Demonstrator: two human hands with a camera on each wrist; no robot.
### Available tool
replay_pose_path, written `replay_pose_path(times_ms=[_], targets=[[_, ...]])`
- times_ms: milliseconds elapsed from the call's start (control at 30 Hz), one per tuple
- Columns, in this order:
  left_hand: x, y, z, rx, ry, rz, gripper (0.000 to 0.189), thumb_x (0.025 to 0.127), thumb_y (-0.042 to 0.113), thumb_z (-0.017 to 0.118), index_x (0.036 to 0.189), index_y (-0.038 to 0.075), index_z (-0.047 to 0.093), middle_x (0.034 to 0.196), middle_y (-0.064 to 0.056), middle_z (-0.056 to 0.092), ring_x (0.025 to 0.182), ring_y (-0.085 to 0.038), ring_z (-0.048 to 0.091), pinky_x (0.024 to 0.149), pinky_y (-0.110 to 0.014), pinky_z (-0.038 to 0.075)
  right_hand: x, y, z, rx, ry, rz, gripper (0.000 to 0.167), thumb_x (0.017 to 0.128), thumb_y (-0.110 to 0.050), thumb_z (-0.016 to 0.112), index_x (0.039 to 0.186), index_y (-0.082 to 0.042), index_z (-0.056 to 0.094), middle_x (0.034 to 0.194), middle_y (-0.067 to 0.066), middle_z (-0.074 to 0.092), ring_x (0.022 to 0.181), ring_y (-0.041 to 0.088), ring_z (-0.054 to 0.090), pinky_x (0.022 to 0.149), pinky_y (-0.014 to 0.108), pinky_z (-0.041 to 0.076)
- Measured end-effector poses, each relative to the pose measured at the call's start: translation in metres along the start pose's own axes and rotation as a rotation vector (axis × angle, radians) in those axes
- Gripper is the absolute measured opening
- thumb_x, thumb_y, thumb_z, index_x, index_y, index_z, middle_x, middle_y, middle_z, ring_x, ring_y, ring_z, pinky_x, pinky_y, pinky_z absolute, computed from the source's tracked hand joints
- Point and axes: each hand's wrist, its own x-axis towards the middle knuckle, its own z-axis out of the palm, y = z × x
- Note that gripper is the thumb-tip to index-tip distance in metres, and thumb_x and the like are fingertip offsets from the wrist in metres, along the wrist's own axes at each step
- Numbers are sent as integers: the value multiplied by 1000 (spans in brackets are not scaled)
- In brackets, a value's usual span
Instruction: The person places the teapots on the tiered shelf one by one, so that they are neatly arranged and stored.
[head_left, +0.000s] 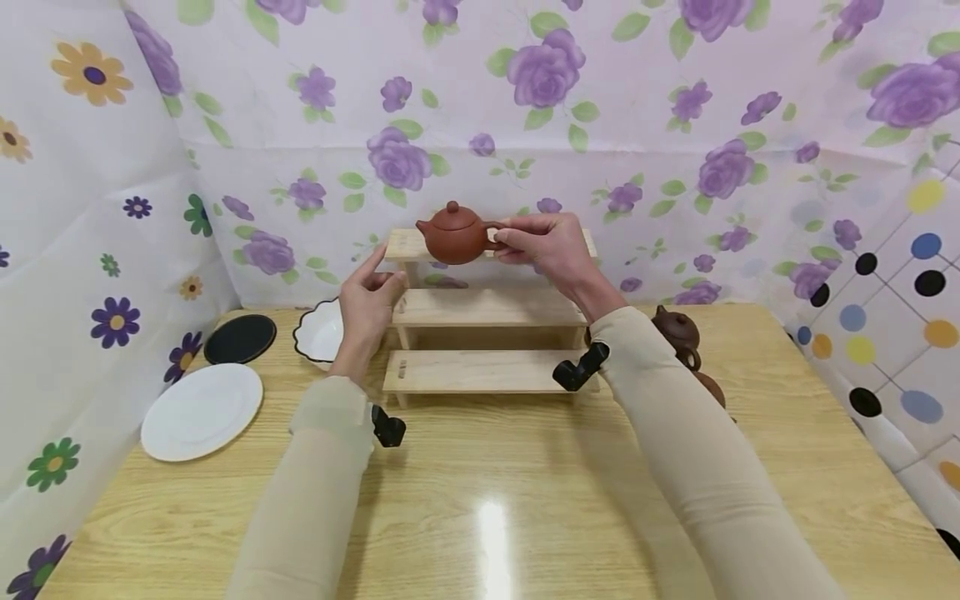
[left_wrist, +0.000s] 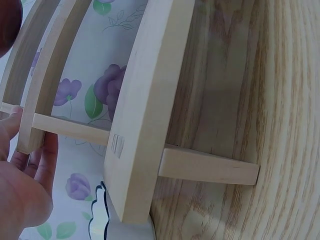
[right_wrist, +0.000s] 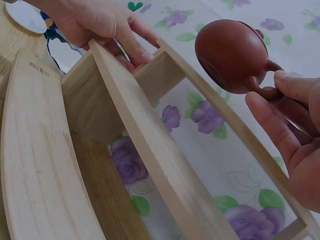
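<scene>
A reddish-brown clay teapot [head_left: 454,237] with a round lid knob is held up at the top board of a three-tier wooden shelf [head_left: 487,307]. My right hand [head_left: 547,250] pinches its handle between thumb and fingers, and its spout points left. In the right wrist view, the teapot [right_wrist: 232,57] is tilted, its body above the upper board. My left hand [head_left: 369,308] grips the shelf's left end, near the upper tiers. In the left wrist view, the fingers of the left hand [left_wrist: 25,190] curl round the end of a board.
Left of the shelf are a white scalloped bowl [head_left: 321,333] with a dark rim, a black round plate [head_left: 240,338] and a white plate [head_left: 202,412]. At right, a dark brown teapot [head_left: 677,327] and another brown piece [head_left: 709,387] are partly hidden by my right sleeve. Flowered cloth [head_left: 480,108] hangs behind.
</scene>
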Motion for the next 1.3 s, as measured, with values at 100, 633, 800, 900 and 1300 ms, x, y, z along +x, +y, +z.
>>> replay_pose_path(times_ms=[100,633,800,900,1300], targets=[[0,0,-1,0,-5,0,55,100,16,75,151,28,60,86,12,67,78,-4,61,69,-16,50,6,4,4,22,6,9,22,96,4,74,116,13,76,95,14,80,76,21,80,74,33,65],[-1,0,-2,40,10,12,55,100,15,75,150,31,61,103,-11,74,78,-3,62,71,-16,49,25,-4,24,18,-9,79,28,94,2,77,119,15,73,99,20,79,76,23,81,77,34,65],[0,1,-2,30,0,9,56,99,14,75,150,31,61,94,0,72,76,-3,63,69,-16,50,32,-5,28,-8,-12,100,27,94,2,77,119,13,74,91,14,79,73,21,80,75,33,65],[-1,1,-3,35,-7,1,56,99,15,75,151,32,60,90,6,70,75,-3,63,69,-17,49,36,-5,32,-24,-19,93,28,94,2,77,119,14,74,88,12,79,72,20,79,74,34,65],[0,0,-4,55,-10,2,55,99,16,74,151,29,61,94,4,69,79,-5,61,70,-18,48,47,-3,48,-8,-45,104,29,94,3,77,120,15,73,88,12,80,68,19,78,73,33,65]])
